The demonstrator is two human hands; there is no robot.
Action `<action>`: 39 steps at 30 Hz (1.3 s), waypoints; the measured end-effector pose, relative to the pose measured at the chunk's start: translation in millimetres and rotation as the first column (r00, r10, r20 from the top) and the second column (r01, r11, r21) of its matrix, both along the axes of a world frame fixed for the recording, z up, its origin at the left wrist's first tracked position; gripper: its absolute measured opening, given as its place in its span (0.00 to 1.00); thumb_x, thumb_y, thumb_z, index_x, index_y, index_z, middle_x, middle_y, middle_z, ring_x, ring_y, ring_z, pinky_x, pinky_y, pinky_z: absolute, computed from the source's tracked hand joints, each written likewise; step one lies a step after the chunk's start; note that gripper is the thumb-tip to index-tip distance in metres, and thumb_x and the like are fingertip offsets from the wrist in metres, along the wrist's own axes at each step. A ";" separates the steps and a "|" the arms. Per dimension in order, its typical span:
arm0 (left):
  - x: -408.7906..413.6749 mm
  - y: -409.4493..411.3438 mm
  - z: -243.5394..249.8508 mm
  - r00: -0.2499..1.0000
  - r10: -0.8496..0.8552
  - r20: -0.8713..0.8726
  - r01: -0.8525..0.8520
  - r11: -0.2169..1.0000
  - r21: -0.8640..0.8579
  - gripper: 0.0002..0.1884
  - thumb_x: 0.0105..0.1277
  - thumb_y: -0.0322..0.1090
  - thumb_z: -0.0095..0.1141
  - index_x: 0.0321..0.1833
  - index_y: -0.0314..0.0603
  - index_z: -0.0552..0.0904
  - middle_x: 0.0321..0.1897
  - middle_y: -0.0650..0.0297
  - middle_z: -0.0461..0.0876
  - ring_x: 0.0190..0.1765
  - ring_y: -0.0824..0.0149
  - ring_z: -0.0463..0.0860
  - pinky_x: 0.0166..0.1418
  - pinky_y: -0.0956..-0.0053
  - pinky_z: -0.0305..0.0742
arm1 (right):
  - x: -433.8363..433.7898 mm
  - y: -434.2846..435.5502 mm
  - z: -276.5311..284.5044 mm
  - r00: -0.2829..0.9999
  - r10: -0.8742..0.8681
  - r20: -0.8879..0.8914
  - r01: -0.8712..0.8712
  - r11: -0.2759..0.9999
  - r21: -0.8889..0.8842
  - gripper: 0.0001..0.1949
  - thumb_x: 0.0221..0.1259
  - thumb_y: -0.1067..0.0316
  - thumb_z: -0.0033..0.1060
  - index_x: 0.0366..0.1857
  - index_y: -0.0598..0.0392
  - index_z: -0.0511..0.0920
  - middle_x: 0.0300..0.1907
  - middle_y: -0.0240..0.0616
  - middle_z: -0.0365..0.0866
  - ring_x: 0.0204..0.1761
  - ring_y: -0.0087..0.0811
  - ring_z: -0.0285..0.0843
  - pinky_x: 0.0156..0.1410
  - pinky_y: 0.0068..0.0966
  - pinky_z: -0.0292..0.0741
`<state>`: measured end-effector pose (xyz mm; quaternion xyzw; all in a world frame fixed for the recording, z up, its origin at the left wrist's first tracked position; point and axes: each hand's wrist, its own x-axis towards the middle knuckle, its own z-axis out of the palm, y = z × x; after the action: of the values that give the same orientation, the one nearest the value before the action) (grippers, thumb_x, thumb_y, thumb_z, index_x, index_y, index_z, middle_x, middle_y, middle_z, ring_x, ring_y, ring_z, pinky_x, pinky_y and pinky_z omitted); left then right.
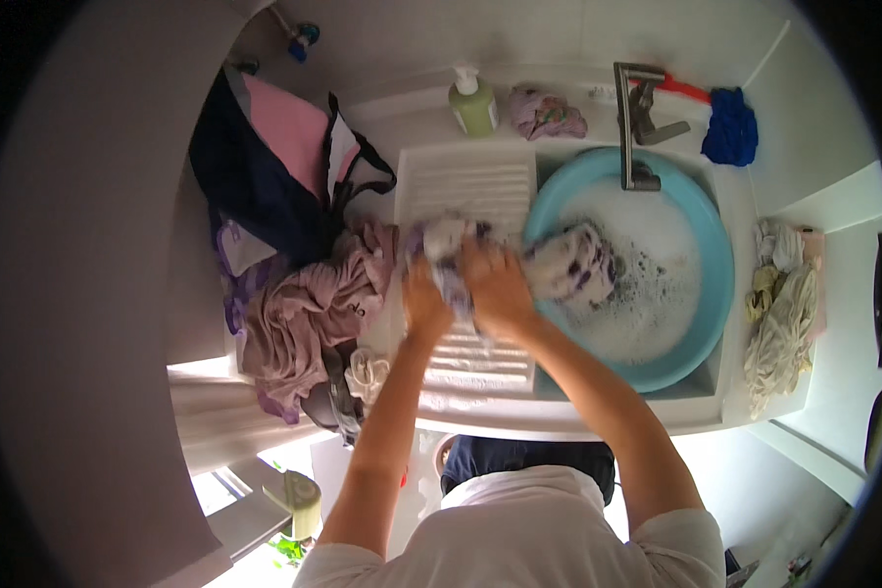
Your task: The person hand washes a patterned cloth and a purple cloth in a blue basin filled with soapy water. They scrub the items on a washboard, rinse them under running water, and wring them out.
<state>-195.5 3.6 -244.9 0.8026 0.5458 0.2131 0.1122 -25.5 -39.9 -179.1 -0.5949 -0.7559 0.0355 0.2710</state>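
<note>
A wet white cloth (452,239) with dark purple patches lies bunched on the ribbed washboard (470,184) of the sink. My left hand (425,300) grips its left side. Against its middle presses my right hand (496,285), fingers blurred by motion. To the right, a soapy part of white and purple fabric (577,264) hangs over the rim of a turquoise basin (716,272) into sudsy water (654,309). Whether both parts are one piece is hidden behind my right hand. White foam streaks the washboard's lower ridges.
A grey faucet (627,125) reaches over the basin. Behind the washboard stand a green pump bottle (474,106) and a crumpled mauve cloth (547,114). Pink-brown clothes (316,316) and a dark bag (264,162) crowd the left. Blue cloth (731,128) and pale garments (783,323) lie right.
</note>
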 end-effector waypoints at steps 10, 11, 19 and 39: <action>12.3 -84.0 33.3 0.990 -0.136 -0.047 0.143 0.960 0.241 0.12 0.52 0.40 0.65 0.35 0.40 0.87 0.24 0.55 0.83 0.23 0.58 0.83 0.24 0.66 0.76 | -13.3 -105.5 -15.8 0.998 -0.057 -0.030 0.047 0.965 -0.256 0.07 0.54 0.67 0.55 0.29 0.56 0.82 0.25 0.46 0.84 0.27 0.41 0.85 0.30 0.41 0.78; 16.1 -84.7 33.1 0.988 -0.144 -0.062 0.155 0.959 0.236 0.11 0.52 0.41 0.65 0.32 0.41 0.86 0.21 0.56 0.82 0.22 0.59 0.82 0.22 0.67 0.75 | -11.7 -96.0 -26.1 0.996 -0.086 -0.004 0.081 0.959 -0.271 0.07 0.52 0.67 0.56 0.28 0.56 0.82 0.25 0.46 0.84 0.26 0.41 0.84 0.30 0.40 0.78; 23.8 73.6 -68.9 0.971 0.176 -0.161 -0.164 0.983 0.089 0.08 0.62 0.27 0.55 0.44 0.40 0.79 0.38 0.56 0.83 0.37 0.57 0.84 0.33 0.67 0.78 | 8.4 60.5 -8.5 0.975 -0.216 0.051 0.221 0.927 -0.303 0.06 0.50 0.68 0.57 0.26 0.54 0.83 0.28 0.45 0.85 0.32 0.42 0.85 0.37 0.37 0.81; 14.7 -89.3 31.6 0.959 0.039 0.280 -0.038 0.999 -0.008 0.21 0.49 0.44 0.63 0.43 0.36 0.83 0.35 0.50 0.83 0.41 0.46 0.82 0.45 0.56 0.77 | -3.0 -68.7 -12.3 0.991 -0.086 0.098 0.094 0.993 -0.078 0.08 0.49 0.65 0.58 0.29 0.57 0.82 0.37 0.44 0.77 0.35 0.41 0.79 0.34 0.39 0.76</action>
<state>-180.8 -85.7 -213.3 0.7534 0.5402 0.3260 0.1853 -28.4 -108.6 -191.4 -0.6401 -0.7382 0.0261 0.2113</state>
